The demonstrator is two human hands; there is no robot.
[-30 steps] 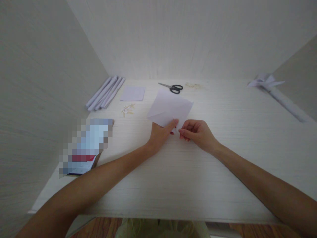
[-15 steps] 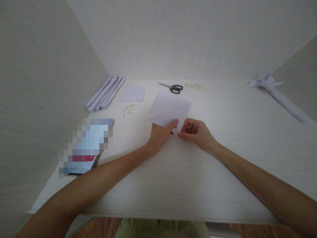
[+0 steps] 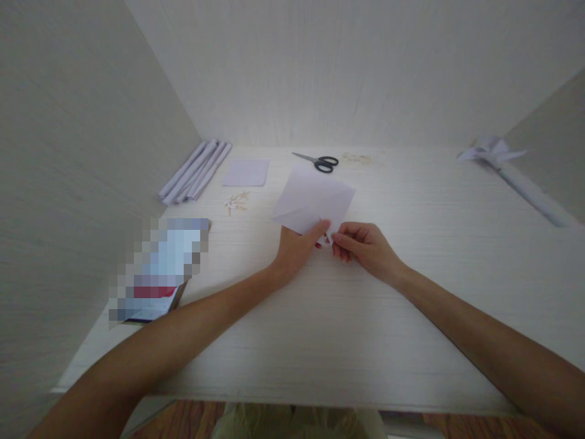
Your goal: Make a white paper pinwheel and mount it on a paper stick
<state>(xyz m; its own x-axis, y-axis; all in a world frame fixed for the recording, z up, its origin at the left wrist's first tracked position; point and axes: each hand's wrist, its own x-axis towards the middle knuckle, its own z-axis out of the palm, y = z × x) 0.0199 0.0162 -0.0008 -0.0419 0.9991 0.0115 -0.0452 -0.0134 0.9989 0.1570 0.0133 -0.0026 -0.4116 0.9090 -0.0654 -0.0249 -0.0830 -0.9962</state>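
Two hands pinch one corner of a folded paper.

Pale and flat, the folded paper (image 3: 313,201) lies in the middle of the white table (image 3: 347,317), with a crease across it. The left hand (image 3: 297,247) and right hand (image 3: 365,247) each close their fingers on its near corner. Black scissors (image 3: 320,162) lie behind it, and paper rolls (image 3: 195,171) lie far left.

both hands pinching paper sheet (image 3: 313,198) corner

Scissors (image 3: 320,162) at back; paper rolls (image 3: 195,171) left w/ small sheet (image 3: 245,172) beside; sticks (image 3: 236,202) nearby.
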